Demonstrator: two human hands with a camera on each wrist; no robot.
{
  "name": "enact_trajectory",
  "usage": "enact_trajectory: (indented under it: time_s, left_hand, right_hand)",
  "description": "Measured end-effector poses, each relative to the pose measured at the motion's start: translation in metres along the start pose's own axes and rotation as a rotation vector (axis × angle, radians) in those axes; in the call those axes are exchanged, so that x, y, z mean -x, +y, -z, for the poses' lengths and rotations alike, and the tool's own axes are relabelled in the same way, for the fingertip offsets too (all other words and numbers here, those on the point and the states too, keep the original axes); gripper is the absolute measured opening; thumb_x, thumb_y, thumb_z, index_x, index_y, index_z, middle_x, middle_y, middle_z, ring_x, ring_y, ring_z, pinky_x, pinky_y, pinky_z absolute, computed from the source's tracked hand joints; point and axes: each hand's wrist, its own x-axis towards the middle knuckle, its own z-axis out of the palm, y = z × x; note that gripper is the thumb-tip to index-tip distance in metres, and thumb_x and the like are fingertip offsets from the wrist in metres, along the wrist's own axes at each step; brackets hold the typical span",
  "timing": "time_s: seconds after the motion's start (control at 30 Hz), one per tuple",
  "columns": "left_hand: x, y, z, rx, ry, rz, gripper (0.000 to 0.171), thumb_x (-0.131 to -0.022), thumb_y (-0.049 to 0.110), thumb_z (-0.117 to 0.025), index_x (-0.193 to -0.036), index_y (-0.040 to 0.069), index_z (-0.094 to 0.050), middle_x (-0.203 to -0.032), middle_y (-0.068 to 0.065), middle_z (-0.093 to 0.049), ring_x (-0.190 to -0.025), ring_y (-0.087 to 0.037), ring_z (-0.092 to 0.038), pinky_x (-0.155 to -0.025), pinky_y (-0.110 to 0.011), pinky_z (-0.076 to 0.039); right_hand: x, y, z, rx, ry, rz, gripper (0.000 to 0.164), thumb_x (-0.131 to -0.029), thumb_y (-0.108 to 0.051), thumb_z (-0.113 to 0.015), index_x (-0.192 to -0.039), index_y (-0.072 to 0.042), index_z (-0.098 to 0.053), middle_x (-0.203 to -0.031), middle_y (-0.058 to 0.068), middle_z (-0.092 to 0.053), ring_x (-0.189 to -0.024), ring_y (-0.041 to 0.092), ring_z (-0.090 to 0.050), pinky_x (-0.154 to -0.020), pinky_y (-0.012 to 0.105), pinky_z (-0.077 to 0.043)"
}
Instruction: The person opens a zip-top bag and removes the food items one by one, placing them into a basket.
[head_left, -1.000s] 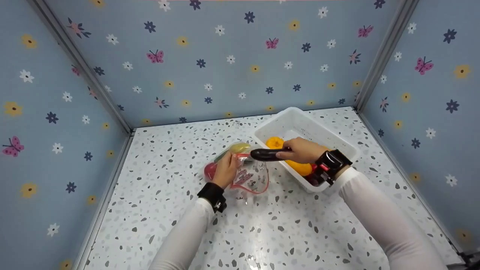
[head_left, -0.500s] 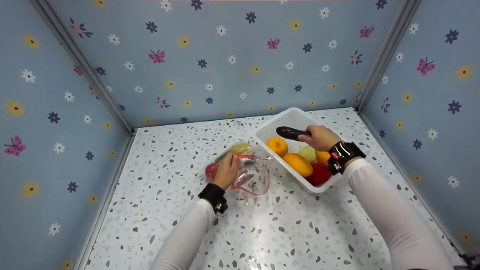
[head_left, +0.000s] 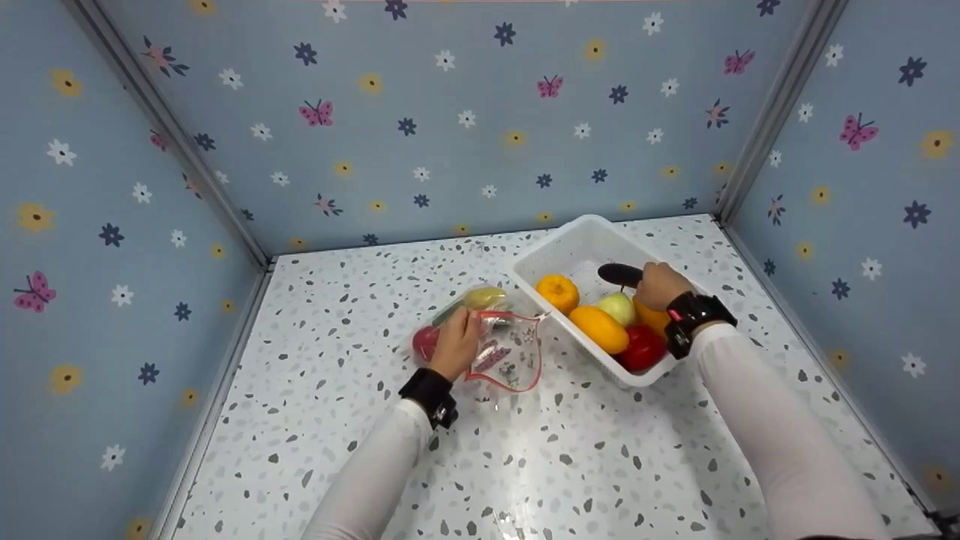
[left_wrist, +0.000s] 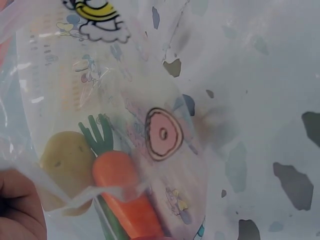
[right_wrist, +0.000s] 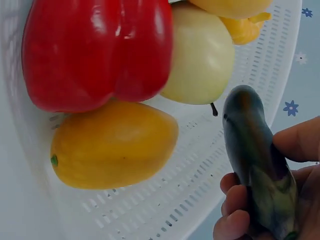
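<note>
In the head view my right hand grips a dark eggplant over the white basket. The right wrist view shows thumb and fingers around the eggplant. My left hand pinches the rim of a clear zip bag with a red edge, its mouth spread. Through the bag's film, the left wrist view shows a carrot with a green top and a potato. A red round piece lies at the bag's left end.
Inside the basket lie a red bell pepper, a pale green pear-like fruit, a yellow-orange fruit, an orange oval fruit and a small pumpkin. Patterned walls enclose the speckled table.
My right hand has carried the eggplant from above the bag's mouth rightward, over the basket's right side. The left hand stays on the bag.
</note>
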Motion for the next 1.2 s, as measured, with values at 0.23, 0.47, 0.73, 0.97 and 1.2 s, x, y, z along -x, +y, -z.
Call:
enact_trajectory:
  time_s: [0.23,0.47,0.73,0.97,1.2]
  left_hand:
    - [-0.001,0.0,0.0,0.01,0.006,0.01,0.023,-0.104,0.022,-0.044,-0.086,0.009,-0.052,-0.078,-0.001,-0.053,-0.072,-0.015,-0.051,-0.067,-0.03,-0.044]
    - [-0.001,0.001,0.002,0.027,-0.019,0.046,0.021,-0.104,0.025,-0.046,-0.089,0.01,-0.053,-0.08,-0.001,-0.054,-0.073,-0.016,-0.052,-0.066,-0.03,-0.044]
    - [-0.003,0.004,0.012,-0.014,-0.079,0.046,0.022,-0.098,0.031,-0.058,-0.102,0.009,-0.058,-0.082,-0.001,-0.058,-0.075,-0.013,-0.056,-0.067,-0.028,-0.047]
    - [-0.004,0.007,0.018,-0.034,-0.134,0.084,0.03,-0.09,0.03,-0.069,-0.112,0.011,-0.063,-0.087,-0.004,-0.069,-0.074,-0.019,-0.066,-0.067,-0.028,-0.052]
    - [-0.007,0.014,0.023,-0.026,-0.149,0.083,0.019,-0.093,0.024,-0.065,-0.107,0.011,-0.065,-0.089,-0.008,-0.073,-0.081,-0.025,-0.07,-0.072,-0.028,-0.053]
  right_hand:
    - [-0.006,0.003,-0.011,-0.004,-0.011,-0.017,0.041,-0.087,-0.009,-0.049,-0.119,0.016,-0.051,-0.114,0.036,-0.056,-0.101,0.045,-0.056,-0.093,0.057,-0.045]
    - [-0.008,0.003,-0.014,-0.059,-0.021,0.008,0.043,-0.084,-0.001,-0.055,-0.125,0.011,-0.054,-0.119,0.03,-0.061,-0.104,0.04,-0.059,-0.097,0.054,-0.045]
    - [0.0,-0.01,-0.008,-0.101,-0.107,-0.004,0.038,-0.087,-0.004,-0.055,-0.124,0.008,-0.058,-0.116,0.025,-0.064,-0.097,0.034,-0.058,-0.092,0.049,-0.049]
    - [0.001,-0.037,-0.01,-0.097,-0.024,0.114,0.033,-0.093,-0.014,-0.055,-0.12,0.002,-0.064,-0.115,0.021,-0.066,-0.098,0.033,-0.061,-0.095,0.051,-0.047]
    - [0.017,-0.083,-0.013,-0.066,-0.029,0.231,0.032,-0.094,-0.018,-0.058,-0.123,-0.005,-0.064,-0.119,0.016,-0.066,-0.105,0.03,-0.062,-0.096,0.049,-0.048]
